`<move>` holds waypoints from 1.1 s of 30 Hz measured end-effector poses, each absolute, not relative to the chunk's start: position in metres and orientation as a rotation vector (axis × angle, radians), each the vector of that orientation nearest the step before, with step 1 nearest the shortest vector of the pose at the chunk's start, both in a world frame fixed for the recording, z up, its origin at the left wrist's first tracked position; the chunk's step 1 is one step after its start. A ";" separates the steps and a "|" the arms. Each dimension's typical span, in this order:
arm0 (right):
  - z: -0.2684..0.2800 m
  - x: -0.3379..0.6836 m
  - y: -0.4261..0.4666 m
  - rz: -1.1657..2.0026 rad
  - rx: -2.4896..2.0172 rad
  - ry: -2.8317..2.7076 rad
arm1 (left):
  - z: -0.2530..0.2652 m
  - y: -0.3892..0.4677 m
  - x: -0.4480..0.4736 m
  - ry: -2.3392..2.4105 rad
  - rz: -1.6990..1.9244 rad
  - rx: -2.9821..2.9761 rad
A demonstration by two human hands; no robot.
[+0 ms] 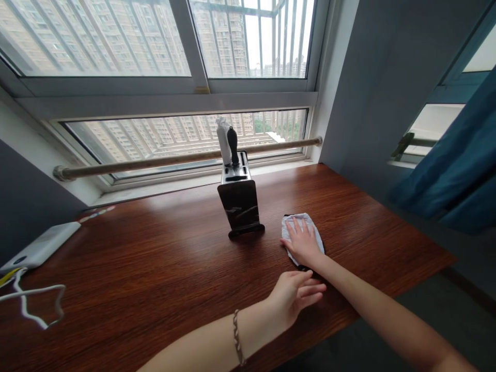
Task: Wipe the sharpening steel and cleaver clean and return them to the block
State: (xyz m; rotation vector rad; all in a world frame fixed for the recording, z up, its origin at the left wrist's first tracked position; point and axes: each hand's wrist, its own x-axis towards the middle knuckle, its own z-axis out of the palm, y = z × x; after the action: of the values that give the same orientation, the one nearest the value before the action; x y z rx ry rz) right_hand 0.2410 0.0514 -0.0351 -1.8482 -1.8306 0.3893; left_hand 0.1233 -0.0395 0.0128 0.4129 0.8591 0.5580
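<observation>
My right hand (pixel 303 243) lies flat with spread fingers on a crumpled white cloth or paper towel (pixel 313 222) on the table. Dark edges of something beneath the white sheet show at its top and lower side; its kind is hidden. Just nearer to me, my left hand (pixel 296 295) hovers with its fingers loosely bent and apart, holding nothing I can see. A black knife block (pixel 240 206) stands upright farther back on the left. A black handle (pixel 232 142) and a white-wrapped upright piece (pixel 223 147) stick up from its slots.
The brown wooden table (pixel 174 248) reaches to a window with a metal rail (pixel 174 161). On the far left lie a white flat device (pixel 46 245) and a looped white cable (pixel 25 299). A blue curtain (pixel 445 170) hangs beyond the table's right edge.
</observation>
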 end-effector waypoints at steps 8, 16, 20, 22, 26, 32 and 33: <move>-0.039 0.249 0.036 0.046 -1.971 -2.213 | 0.033 -0.016 0.076 0.946 0.758 0.667; 0.014 0.192 0.062 0.436 -1.349 -1.811 | -0.007 0.054 0.039 1.470 1.621 0.949; 0.029 0.141 0.081 0.552 -1.257 -1.638 | -0.020 0.067 0.027 1.347 1.601 1.527; 0.030 0.121 0.086 0.571 -1.260 -1.567 | -0.027 0.070 0.024 1.232 1.547 1.607; 0.029 0.103 0.092 0.451 -1.401 -1.434 | -0.036 0.072 0.023 1.055 1.513 1.577; 0.028 0.125 0.108 0.204 -1.573 -1.353 | -0.025 0.065 0.026 0.985 1.205 1.841; 0.028 0.132 0.111 0.175 -1.566 -1.353 | -0.023 0.063 0.027 0.989 1.173 1.890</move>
State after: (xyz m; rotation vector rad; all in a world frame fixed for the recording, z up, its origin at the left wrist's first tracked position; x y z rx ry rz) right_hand 0.1318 0.1114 0.0276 -1.5655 -1.3527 0.1746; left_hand 0.0266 0.0630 -0.0230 1.8900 0.9887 1.1728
